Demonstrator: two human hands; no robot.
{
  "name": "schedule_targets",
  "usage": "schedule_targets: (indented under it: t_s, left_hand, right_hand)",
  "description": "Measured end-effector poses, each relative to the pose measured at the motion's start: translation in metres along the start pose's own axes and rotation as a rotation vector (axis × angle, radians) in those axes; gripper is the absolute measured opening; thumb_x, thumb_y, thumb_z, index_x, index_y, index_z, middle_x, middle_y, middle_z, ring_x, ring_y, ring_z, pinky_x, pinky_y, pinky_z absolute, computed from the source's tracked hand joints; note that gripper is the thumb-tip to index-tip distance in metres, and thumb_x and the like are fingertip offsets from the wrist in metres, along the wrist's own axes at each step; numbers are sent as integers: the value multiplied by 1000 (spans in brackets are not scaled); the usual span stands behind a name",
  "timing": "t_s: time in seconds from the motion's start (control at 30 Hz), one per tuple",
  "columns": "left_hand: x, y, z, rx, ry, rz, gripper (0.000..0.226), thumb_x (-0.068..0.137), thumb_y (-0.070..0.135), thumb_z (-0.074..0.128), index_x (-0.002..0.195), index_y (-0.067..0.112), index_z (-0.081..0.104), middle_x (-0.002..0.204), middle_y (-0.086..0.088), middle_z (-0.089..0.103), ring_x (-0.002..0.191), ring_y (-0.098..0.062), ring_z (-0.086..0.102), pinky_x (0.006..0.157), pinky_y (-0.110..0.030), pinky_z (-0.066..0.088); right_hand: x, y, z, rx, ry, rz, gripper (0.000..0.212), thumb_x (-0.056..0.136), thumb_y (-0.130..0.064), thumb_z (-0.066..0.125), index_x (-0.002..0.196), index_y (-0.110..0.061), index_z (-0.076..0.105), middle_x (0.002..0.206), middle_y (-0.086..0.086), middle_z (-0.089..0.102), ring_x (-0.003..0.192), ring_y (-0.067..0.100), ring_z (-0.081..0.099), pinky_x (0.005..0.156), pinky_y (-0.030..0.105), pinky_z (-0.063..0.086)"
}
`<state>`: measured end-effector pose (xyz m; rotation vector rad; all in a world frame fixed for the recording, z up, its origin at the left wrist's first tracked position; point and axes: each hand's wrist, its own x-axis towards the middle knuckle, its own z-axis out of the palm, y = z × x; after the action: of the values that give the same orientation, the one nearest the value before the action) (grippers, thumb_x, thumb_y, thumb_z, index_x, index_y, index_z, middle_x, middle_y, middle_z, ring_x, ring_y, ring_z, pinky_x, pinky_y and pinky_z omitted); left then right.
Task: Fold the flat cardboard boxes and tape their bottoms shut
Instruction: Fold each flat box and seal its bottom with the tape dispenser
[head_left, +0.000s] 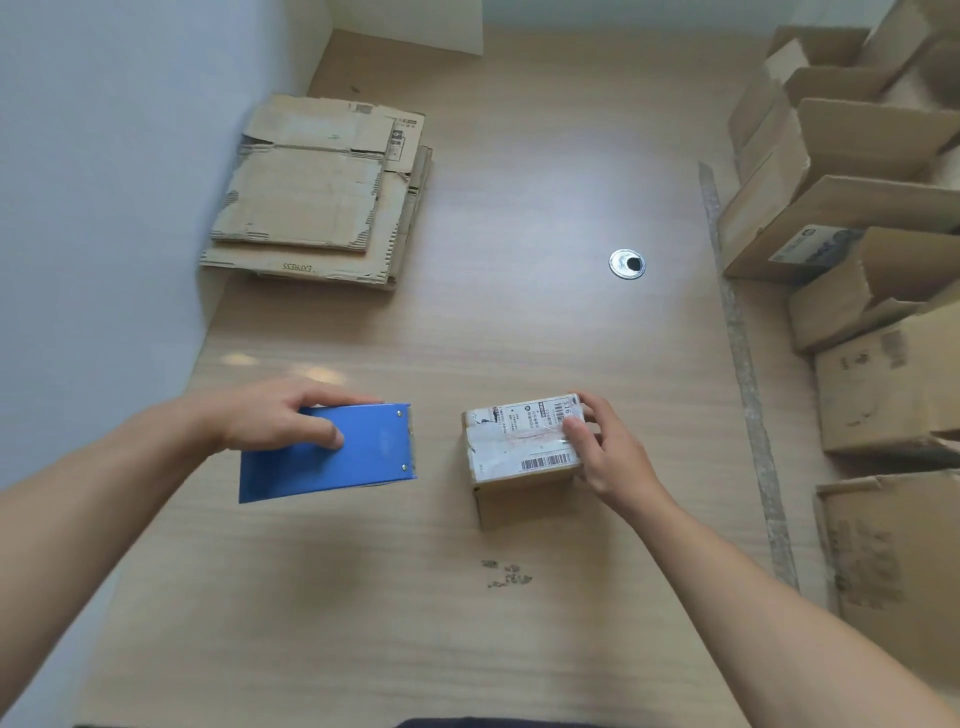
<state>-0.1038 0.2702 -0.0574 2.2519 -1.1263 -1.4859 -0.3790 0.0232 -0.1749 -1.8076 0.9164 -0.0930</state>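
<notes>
I'm seeing the left hand (270, 415) gripping the blue tape dispenser (353, 457), thumb and fingers curled round its near end. The right hand (608, 457) is clasping the small labelled box (519, 447), which is standing shut on the table (519, 208). Flat cardboard (311, 197) is lying far left. Open boxes (831, 208) are crowding the right edge, and I can't see inside them.

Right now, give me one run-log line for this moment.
left hand: grips blue tape dispenser | right hand: holds small box on table | flat cardboard stack: far left | folded boxes: right side
</notes>
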Motion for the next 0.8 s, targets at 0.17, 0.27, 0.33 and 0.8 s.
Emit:
schedule_targets:
  t_s: [0.17, 0.27, 0.33, 0.8]
  left_hand:
    - [20, -10, 18, 10, 7, -52, 49, 71, 43, 54, 109, 74, 54, 111, 27, 65, 102, -1, 60, 93, -27, 46]
    - [37, -3, 28, 16, 14, -69, 46, 76, 41, 55, 116, 63, 57, 115, 21, 65, 101, -3, 59, 84, -22, 45]
    - [50, 6, 36, 57, 41, -76, 43, 84, 38, 57, 121, 59, 56, 118, 18, 63, 104, -9, 57, 83, -24, 45]
    - [53, 57, 91, 487, 392, -181, 35, 94, 40, 43, 128, 38, 51, 110, -1, 65, 99, -28, 59, 69, -33, 39]
  right_hand:
    - [-1, -3, -1, -11, -10, 40, 27, 101, -39, 51, 125, -50, 45, 116, -21, 58, 97, 12, 68, 87, 47, 55]
    - [-3, -8, -2, -9, -8, 64, 25, 101, -37, 51, 122, -51, 45, 115, -20, 60, 98, 9, 67, 90, 41, 54]
    - [-3, -12, -1, -31, 4, 82, 27, 102, -35, 51, 126, -44, 48, 115, -14, 64, 98, 10, 67, 90, 39, 52]
    - [-2, -28, 23, 98, 13, 231, 59, 77, -47, 77, 120, -41, 38, 118, -3, 63, 107, 18, 63, 97, 46, 51]
